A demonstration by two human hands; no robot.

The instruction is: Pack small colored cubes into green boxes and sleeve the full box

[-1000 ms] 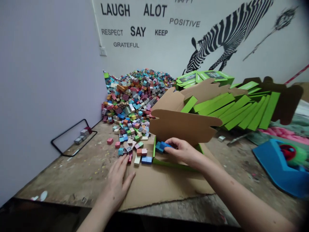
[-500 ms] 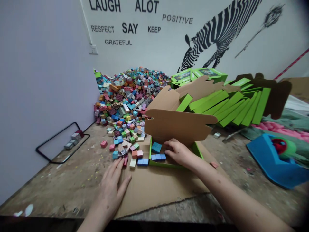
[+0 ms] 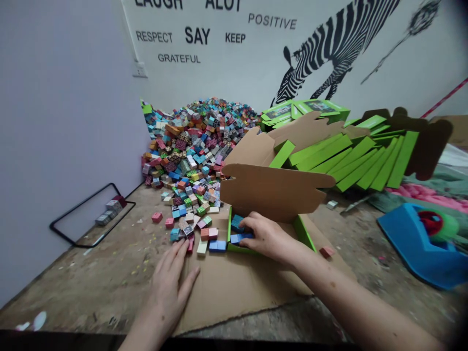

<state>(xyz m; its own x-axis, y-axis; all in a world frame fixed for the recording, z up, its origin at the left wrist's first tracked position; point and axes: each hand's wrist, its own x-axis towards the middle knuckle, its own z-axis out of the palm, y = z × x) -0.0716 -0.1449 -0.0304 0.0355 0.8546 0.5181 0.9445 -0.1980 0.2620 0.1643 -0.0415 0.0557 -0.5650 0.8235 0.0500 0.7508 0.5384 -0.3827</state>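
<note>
So the right hand (image 3: 269, 237) has its grip down in the near left part of the green-edged box (image 3: 305, 235), fingers at the teal block (image 3: 237, 223) and the blue blocks (image 3: 236, 239). Can't tell if it's actually pinching either, fingers hide the contact. IMO a sideways nudge there could knock them askew, since there's bare floor to their right. The raised lid (image 3: 274, 187) stands just beyond the knuckles, so a careless lift might bump it. Left hand's (image 3: 170, 285) grip is loose, thumb spread, fingertips at the red block (image 3: 190, 245) on the near left; pushing could scatter the loose ones around it. Cardboard sheet (image 3: 234, 287) might slide on the worktop (image 3: 109, 273) too.
</note>
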